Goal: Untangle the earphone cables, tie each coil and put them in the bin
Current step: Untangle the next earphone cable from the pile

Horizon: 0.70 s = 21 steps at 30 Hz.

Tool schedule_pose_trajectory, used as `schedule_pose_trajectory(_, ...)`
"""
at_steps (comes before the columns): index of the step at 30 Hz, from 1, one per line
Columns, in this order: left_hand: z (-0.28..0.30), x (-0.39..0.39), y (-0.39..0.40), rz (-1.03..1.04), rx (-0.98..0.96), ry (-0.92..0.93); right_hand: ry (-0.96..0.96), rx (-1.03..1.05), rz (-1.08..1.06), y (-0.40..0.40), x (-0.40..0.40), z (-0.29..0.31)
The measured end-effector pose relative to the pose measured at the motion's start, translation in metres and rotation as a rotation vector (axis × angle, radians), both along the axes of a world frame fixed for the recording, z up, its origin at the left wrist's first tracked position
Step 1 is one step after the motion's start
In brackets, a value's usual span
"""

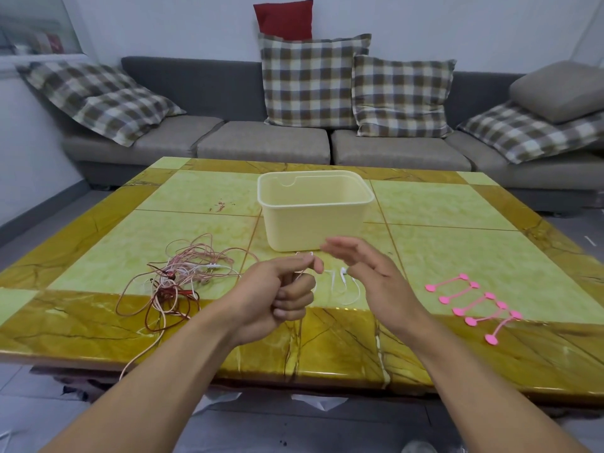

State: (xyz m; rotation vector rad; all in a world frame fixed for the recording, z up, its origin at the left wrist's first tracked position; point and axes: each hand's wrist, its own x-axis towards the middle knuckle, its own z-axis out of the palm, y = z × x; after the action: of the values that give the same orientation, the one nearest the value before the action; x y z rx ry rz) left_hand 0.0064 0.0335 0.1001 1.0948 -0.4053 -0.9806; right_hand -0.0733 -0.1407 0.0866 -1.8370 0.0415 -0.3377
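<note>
My left hand [281, 292] is curled and pinches a thin white earphone cable [343, 284] whose earbuds and loops trail onto the table between my hands. My right hand [366, 273] hovers beside it with straight fingers, holding nothing. A tangle of pink, white and dark red earphone cables [176, 279] lies on the table to the left, with one strand hanging over the near edge. A cream plastic bin [313, 220] stands just behind my hands, nothing visible inside. Several pink cable ties [474, 304] lie in a row to the right.
The green and amber tiled table [457, 256] reaches to a grey sofa [261, 142] with checked cushions behind it. Scraps of white paper lie on the floor under the near edge.
</note>
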Motion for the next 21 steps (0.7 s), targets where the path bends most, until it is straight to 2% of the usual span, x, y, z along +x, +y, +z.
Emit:
schedule_pose_trajectory(4, 0.006, -0.001, 0.002, -0.052, -0.100, 0.105, 0.076, 0.064, 0.137, 0.007, 0.003, -0.006)
schedule_pose_trajectory(8, 0.010, 0.001, 0.003, -0.042, -0.157, 0.188, 0.120, 0.132, 0.168, 0.012, 0.006, -0.010)
schedule_pose_trajectory(13, 0.012, 0.003, 0.011, -0.104, -0.245, 0.267, 0.146, 0.537, 0.036, 0.009, 0.010, -0.004)
schedule_pose_trajectory(15, 0.015, 0.000, 0.010, -0.041, -0.312, 0.324, 0.158, 0.594, -0.009, 0.005, 0.011, -0.002)
schedule_pose_trajectory(18, 0.018, 0.000, 0.001, 0.271, -0.381, 0.360, 0.240, 0.422, -0.009, 0.001, 0.012, -0.006)
schedule_pose_trajectory(21, 0.013, 0.012, -0.001, 0.371, -0.454, 0.340, 0.369, 0.146, 0.082, 0.001, 0.010, -0.012)
